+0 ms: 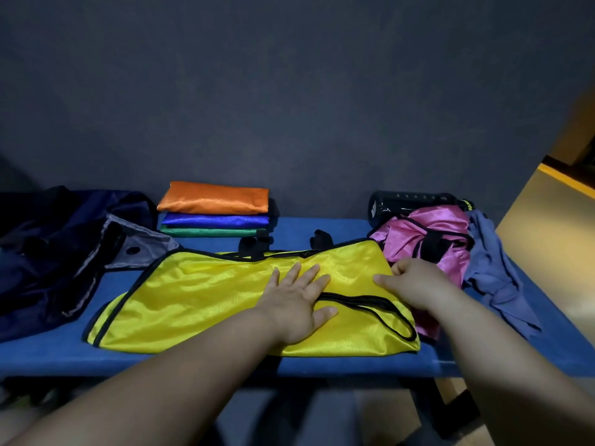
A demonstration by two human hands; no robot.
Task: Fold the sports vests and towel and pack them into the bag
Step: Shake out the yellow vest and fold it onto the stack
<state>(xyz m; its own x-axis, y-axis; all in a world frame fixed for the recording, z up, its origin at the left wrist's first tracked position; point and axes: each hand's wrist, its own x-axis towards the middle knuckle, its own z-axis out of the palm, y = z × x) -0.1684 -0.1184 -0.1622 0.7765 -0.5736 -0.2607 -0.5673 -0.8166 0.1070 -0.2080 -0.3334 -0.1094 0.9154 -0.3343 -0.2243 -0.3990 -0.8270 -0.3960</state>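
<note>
The yellow vest point(199, 304) lies spread across the middle of the blue worktop point(193, 362), its black-trimmed armhole towards the lower right. The left hand point(297, 300) lies flat on it with fingers straight and spread, pressing the cloth down. The right hand point(410, 280) has its fingers curled round the vest's right edge, thumb on top, pinching the fabric.

To my eye this is the start of a fold. The cloth looks shiny and slippery, so the flat hand should stay planted as the anchor while the pinched edge is carried over towards the left, trim lined up on trim, then smoothed outward to chase the wrinkles.

Behind, an orange vest point(214, 197), blue vest point(215, 219) and green vest point(209, 232) sit folded in a stack. A pink vest point(428, 230) and grey-blue towel point(492, 268) lie crumpled at the right, and the dark bag point(48, 252) gapes open at the left.

A black bottle point(409, 202) at the upper right carries yellow lettering at its end, too cut off to read.
</note>
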